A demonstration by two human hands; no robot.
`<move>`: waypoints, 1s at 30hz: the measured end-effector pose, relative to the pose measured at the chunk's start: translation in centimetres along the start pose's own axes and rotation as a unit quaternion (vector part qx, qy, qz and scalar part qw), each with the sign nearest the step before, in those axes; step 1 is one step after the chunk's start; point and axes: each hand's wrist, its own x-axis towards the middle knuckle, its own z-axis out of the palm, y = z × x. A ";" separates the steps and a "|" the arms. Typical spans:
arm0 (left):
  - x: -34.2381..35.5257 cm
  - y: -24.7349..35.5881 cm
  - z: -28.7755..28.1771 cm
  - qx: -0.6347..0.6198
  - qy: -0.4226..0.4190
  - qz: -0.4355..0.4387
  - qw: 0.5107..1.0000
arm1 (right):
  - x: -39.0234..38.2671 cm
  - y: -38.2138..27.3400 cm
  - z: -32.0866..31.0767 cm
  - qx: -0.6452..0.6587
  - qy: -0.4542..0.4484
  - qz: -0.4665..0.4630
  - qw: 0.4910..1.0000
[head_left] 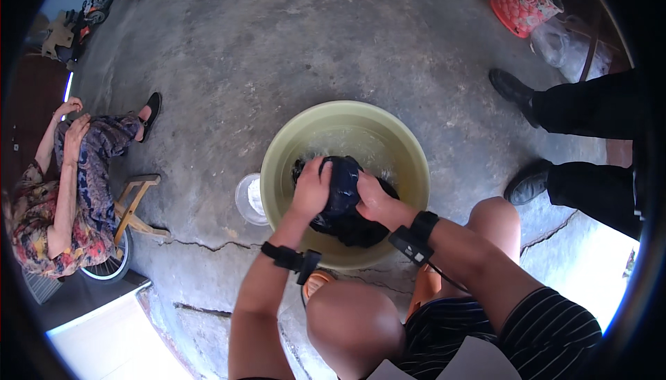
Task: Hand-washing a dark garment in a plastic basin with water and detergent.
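Note:
A wet dark navy cloth, perhaps a garment [342,193], is bunched up in a round pale green basin [277,148] of water on the floor in front of me. My left hand [312,187] is closed on its left side, and my right hand [374,198] grips it from the right. The upper part of the cloth is raised between my hands, while its lower folds lie in the water. My fingertips are partly hidden by the fabric. Black straps with small devices are around both my wrists.
A small clear bowl with white powder [254,198] stands against the basin's left side. A seated person [66,206] is at the left, by a wooden folding stool [135,206]. Black shoes [528,182] of a standing person are at the right. A red patterned bin [524,5] is far right.

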 end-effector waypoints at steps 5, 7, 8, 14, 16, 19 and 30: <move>-2.8 4.5 -6.9 -0.029 -0.199 -0.057 0.978 | 0.0 -3.9 -2.3 -0.094 0.059 0.017 0.994; -4.7 9.8 -11.3 -0.060 -0.216 -0.138 0.965 | -0.9 -3.4 -2.4 -0.078 0.014 0.010 0.997; -5.3 11.8 -12.7 -0.105 -0.226 -0.205 0.946 | -2.0 -4.0 -1.8 -0.094 0.041 0.016 0.995; -12.0 18.3 -17.8 0.154 -0.206 -0.008 0.966 | -4.2 -5.3 -2.6 -0.137 0.047 -0.002 0.989; -15.1 17.9 -18.7 0.051 -0.136 -0.109 0.983 | -5.1 -5.7 -2.4 -0.141 0.031 0.008 0.989; -17.9 16.1 -20.7 -0.079 -0.028 -0.218 0.972 | -4.9 -5.5 -3.0 -0.166 0.041 0.043 0.984; -51.8 12.2 -32.0 -0.116 0.438 -0.440 0.775 | -5.3 -6.4 -6.0 -0.150 -0.015 0.052 0.987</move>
